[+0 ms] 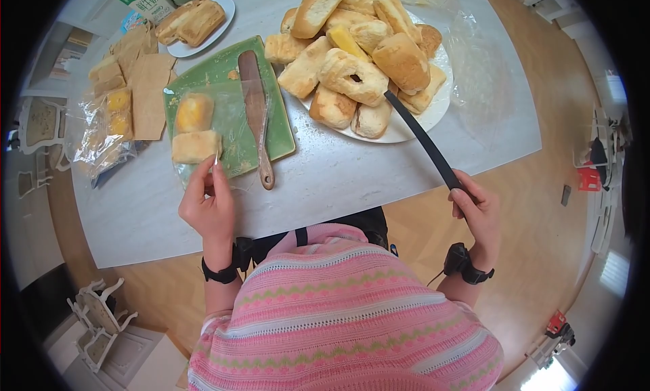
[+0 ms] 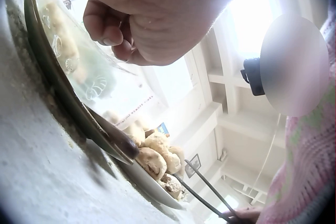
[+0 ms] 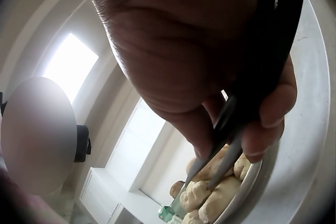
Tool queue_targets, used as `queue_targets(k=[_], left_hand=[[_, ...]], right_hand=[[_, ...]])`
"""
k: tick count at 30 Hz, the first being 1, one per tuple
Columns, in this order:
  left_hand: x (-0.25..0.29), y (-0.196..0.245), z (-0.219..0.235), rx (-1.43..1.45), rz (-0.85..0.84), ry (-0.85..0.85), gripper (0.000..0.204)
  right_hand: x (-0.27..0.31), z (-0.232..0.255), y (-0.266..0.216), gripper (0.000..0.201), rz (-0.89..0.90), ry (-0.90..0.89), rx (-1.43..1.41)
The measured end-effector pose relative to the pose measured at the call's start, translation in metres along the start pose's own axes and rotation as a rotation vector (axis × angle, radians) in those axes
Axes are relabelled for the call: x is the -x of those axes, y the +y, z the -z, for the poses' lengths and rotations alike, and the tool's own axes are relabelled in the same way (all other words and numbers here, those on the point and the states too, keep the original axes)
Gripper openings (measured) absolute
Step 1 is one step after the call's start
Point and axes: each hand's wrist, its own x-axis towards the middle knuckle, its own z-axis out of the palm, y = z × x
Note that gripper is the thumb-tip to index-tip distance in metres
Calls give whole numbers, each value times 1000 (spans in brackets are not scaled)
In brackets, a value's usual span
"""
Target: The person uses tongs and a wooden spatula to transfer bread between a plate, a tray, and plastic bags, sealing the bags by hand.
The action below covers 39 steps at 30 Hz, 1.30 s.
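My left hand (image 1: 208, 200) pinches the edge of a clear plastic bag (image 1: 228, 100) that lies over a green tray (image 1: 283, 134). Through the plastic shows a yellow-topped bun (image 1: 195, 113), and a pale bread piece (image 1: 196, 147) sits near the bag's edge, just beyond my fingertips. My right hand (image 1: 477, 207) grips black tongs (image 1: 428, 140); in the right wrist view their two arms (image 3: 227, 169) reach toward the bread. The tong tips meet a pale roll (image 1: 345, 73) on the near side of a bread heap on a white plate (image 1: 414, 132).
A brown wooden spatula (image 1: 253, 100) lies across the tray, its handle past the near edge. To the left are brown paper (image 1: 149, 96) and a bag of packed bread (image 1: 118, 117). Behind stand a small plate (image 1: 229, 15) with bread and a green-white carton (image 1: 144, 2). Loose plastic (image 1: 477, 73) lies right.
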Motion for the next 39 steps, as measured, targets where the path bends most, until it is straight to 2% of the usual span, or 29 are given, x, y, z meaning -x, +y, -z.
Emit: queue_targets(k=[10,31,39], left_hand=[[2,0,-1,-6,-1,-3,16],[3,-2,0,-20,-28,8,15],[3,-2,0,-12,-23,6,15]], right_hand=[[-2,-10,-6,40,16,35,99],[-6,-20,-2,38,96,47,79],[-13,-28,-3,38,70,19,63]])
